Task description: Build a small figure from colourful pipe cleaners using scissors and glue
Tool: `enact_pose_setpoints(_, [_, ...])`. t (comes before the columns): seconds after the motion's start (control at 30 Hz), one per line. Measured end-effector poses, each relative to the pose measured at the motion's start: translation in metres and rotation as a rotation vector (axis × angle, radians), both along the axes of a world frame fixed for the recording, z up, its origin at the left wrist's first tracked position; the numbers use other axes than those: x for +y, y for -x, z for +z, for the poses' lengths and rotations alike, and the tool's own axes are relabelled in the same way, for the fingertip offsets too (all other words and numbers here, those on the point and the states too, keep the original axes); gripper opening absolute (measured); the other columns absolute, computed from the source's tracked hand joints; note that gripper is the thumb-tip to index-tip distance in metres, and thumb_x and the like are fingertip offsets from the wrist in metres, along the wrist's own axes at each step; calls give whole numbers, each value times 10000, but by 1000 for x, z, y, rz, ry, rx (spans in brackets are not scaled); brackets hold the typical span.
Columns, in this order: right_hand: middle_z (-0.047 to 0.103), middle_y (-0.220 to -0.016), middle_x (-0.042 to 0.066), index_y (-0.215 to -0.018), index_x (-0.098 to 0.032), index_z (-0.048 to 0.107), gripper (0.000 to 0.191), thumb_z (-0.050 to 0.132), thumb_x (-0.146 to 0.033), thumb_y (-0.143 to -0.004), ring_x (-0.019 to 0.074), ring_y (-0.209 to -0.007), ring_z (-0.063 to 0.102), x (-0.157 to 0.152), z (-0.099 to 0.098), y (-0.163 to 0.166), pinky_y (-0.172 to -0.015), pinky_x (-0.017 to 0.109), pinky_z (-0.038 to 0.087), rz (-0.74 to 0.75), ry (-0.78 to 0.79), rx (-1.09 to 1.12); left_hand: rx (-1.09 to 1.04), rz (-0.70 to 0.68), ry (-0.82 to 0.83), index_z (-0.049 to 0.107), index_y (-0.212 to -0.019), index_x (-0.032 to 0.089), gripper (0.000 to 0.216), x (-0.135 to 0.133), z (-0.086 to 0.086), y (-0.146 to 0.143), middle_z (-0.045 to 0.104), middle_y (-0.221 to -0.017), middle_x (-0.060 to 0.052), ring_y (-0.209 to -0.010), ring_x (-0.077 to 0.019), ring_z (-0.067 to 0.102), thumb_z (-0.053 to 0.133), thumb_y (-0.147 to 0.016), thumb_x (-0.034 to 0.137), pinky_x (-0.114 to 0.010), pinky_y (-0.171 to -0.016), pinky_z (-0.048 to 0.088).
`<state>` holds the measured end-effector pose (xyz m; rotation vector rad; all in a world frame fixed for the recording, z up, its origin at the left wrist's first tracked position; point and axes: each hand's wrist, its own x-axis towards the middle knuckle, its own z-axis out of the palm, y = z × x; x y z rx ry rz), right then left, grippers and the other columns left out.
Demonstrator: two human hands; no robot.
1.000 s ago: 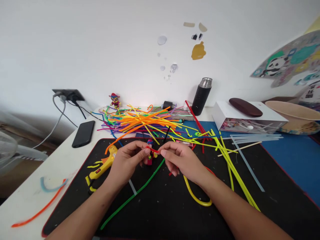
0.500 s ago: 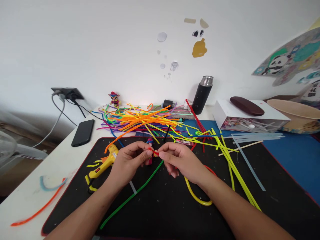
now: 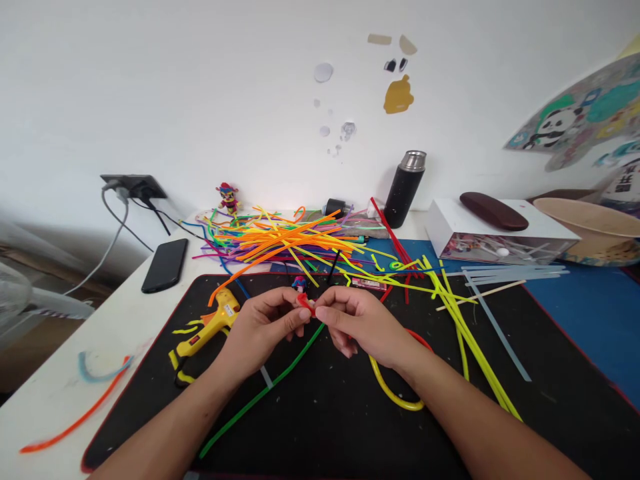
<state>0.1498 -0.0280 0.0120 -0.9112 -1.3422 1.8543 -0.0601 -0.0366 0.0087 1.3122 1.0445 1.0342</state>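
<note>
Between my two hands a short red pipe cleaner (image 3: pixel 306 304) is bent into a small curve. The thumb and fingers of my left hand (image 3: pixel 270 321) pinch its left part. My right hand (image 3: pixel 350 317) pinches the other end, its lower fingers curled. Just behind the fingertips stands a small blue and pink figure (image 3: pixel 299 284), its lower part hidden by my hands. A green pipe cleaner (image 3: pixel 270 393) lies on the black mat (image 3: pixel 320 440) below my hands. Left of my left hand rests a yellow glue gun (image 3: pixel 213 325).
A heap of coloured pipe cleaners (image 3: pixel 280 237) lies at the back. Yellow-green stems (image 3: pixel 470 340) and clear glue sticks (image 3: pixel 500 327) are on the right. Behind stand a black thermos (image 3: pixel 405 190) and a white box (image 3: pixel 500 233). A phone (image 3: pixel 165 265) lies at the left.
The red pipe cleaner was stretched nearly straight between my fingertips and now is bent, with my fingertips slightly shifted. The figure behind shows differently past my fingers.
</note>
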Motion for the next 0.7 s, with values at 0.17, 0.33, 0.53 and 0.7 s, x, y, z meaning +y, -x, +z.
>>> enact_pose_setpoints(0.17, [546, -499, -90, -927, -190, 634, 365, 758, -532, -892, 78, -385, 448, 0, -1, -1, -399, 196, 342, 6, 7, 8, -8, -13, 5, 737, -855, 165, 290, 0, 0, -1, 665, -683, -8, -587, -110, 612, 861, -835, 427, -187, -512, 473])
enact_pose_setpoints(0.33, [551, -498, -90, -922, -191, 634, 385, 776, -548, -886, 74, -380, 452, 0, -3, 0, -391, 187, 343, 11, 20, 38, -107, -40, 67, 740, -883, 169, 260, 0, -6, -2, 670, -673, -3, -564, -98, 604, 861, -849, 397, -173, -495, 469])
enact_pose_setpoints(0.53, [550, -494, -92, -891, -188, 620, 401, 809, -541, -864, 67, -370, 450, 0, -3, 2, -381, 176, 335, 41, 52, 88, -207, -70, 86, 738, -870, 155, 240, 0, -6, -5, 678, -679, 0, -560, -91, 622, 867, -851, 356, -158, -484, 487])
enact_pose_setpoints(0.7, [568, -503, -87, -889, -188, 620, 354, 817, -482, -873, 66, -368, 447, 0, -6, 1, -372, 171, 328, 63, 56, 119, -229, -69, 80, 746, -873, 147, 245, -2, -5, -5, 684, -678, 5, -562, -87, 637, 888, -829, 341, -151, -496, 509])
